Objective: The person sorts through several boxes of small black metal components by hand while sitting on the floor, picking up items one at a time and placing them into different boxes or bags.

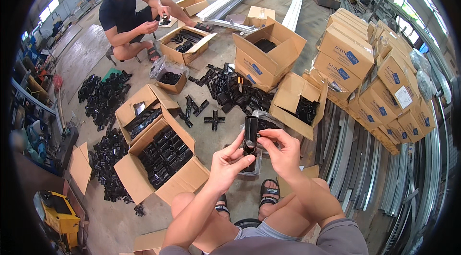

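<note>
Upright in front of my knees stands a black tubular pipe fitting [250, 130], gripped near its lower part by the fingers of my left hand [225, 166]. My right hand [282, 148] is closed in a pinch at the fitting's right side, on a small dark piece too small to name. Below the fitting lies clear plastic bag [258, 164] material, partly hidden by my hands. A cross-shaped black fitting [214, 120] lies on the floor just beyond my left hand.
An open carton [189, 178] of black fittings stands left of my legs, beside loose fitting piles [108, 163]. More fittings [230, 89] lie ahead. Stacked cartons [345, 58] and long metal profiles [345, 159] are at right. A co-worker [127, 15] sits far left, holding a dark part.
</note>
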`<action>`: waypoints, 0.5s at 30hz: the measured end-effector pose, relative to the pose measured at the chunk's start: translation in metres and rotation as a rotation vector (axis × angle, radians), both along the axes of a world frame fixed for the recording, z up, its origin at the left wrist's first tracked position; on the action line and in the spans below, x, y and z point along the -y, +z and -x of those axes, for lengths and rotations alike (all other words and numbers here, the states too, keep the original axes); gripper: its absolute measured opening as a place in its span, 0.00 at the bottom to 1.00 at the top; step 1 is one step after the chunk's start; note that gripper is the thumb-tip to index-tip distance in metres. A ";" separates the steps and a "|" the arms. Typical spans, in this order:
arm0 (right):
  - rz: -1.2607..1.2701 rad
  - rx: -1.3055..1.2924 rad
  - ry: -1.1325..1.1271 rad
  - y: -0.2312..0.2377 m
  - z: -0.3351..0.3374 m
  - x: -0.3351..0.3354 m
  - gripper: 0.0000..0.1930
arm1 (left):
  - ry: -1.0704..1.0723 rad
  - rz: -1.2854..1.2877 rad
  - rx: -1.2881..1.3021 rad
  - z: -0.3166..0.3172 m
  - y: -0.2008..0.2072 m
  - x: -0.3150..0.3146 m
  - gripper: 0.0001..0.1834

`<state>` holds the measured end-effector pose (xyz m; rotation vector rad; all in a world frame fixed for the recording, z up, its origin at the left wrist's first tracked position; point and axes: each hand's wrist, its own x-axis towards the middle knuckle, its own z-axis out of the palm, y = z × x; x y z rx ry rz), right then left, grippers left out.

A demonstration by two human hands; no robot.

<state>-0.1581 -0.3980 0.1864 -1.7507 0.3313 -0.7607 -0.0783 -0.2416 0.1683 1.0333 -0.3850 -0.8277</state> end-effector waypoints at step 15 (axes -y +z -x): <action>0.025 -0.040 -0.013 -0.001 0.008 0.010 0.09 | 0.111 -0.138 0.103 0.011 -0.005 0.016 0.38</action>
